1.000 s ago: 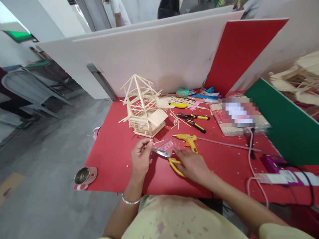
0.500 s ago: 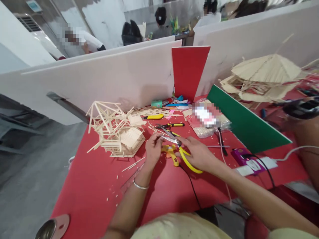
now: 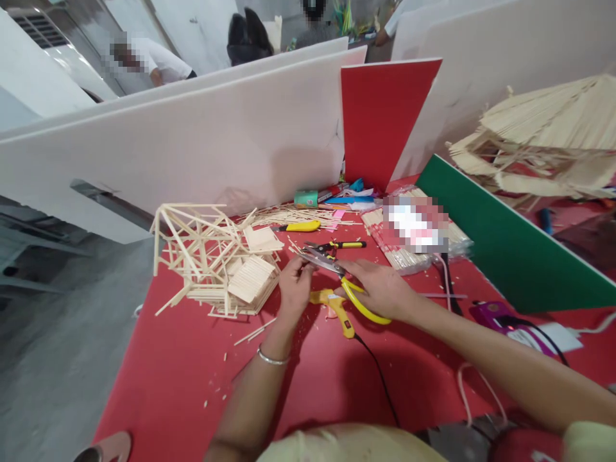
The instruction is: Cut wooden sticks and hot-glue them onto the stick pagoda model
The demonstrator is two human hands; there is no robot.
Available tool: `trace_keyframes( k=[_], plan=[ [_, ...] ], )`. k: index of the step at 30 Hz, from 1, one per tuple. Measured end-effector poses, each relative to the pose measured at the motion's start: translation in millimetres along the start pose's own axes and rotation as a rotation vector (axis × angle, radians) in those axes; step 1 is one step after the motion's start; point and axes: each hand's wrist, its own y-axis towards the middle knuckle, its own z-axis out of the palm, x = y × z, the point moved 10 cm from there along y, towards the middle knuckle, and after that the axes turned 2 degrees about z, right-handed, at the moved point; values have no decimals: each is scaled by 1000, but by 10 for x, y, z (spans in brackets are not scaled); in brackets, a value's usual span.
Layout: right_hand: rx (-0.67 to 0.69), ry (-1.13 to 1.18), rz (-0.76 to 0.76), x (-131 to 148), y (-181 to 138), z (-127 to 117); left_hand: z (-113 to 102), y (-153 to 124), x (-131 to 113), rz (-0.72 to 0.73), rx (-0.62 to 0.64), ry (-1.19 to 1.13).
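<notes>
My right hand (image 3: 378, 285) is closed around the yellow handles of a pair of scissors (image 3: 325, 260). The blades point left, toward the fingertips of my left hand (image 3: 294, 282). That hand is closed in a pinch at the blade tips; whatever lies between its fingers is too small to make out. Just under the hands, a yellow glue gun (image 3: 339, 312) rests on the red table (image 3: 308, 385), its black cord trailing toward me. To the left of my left hand stands a model of thin wooden sticks (image 3: 216, 266), with an open frame and slatted panels.
Behind the hands lie black-and-yellow pliers (image 3: 341, 245), a yellow-handled cutter (image 3: 303, 226) and loose sticks (image 3: 269, 215). A bagged stick bundle (image 3: 409, 256) sits before a green board (image 3: 510, 250). A purple power strip (image 3: 500, 321) is at right. White panels (image 3: 216, 135) border the back.
The scissor blades have come closer together at my left fingertips. Both hands keep their grips. The view has shifted, so the boards at the back appear larger and farther right.
</notes>
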Motion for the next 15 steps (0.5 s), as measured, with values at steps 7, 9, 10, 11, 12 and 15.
trace_keyframes(
  k=[7,9,10,11,12,15],
  plan=[
    [36,127,-30,15,94,44,20,66,139,-22,12,8],
    [43,142,-31,17,117,43,25,88,176,-35,10,3],
    [49,134,-25,12,131,46,24,97,194,-39,6,0],
    [58,116,-19,4,146,55,24,105,211,-39,2,-1],
    [68,92,-12,-5,162,65,24,110,228,-40,-3,2],
    [92,27,-11,-29,215,104,34,106,301,-67,-16,-11]
  ],
)
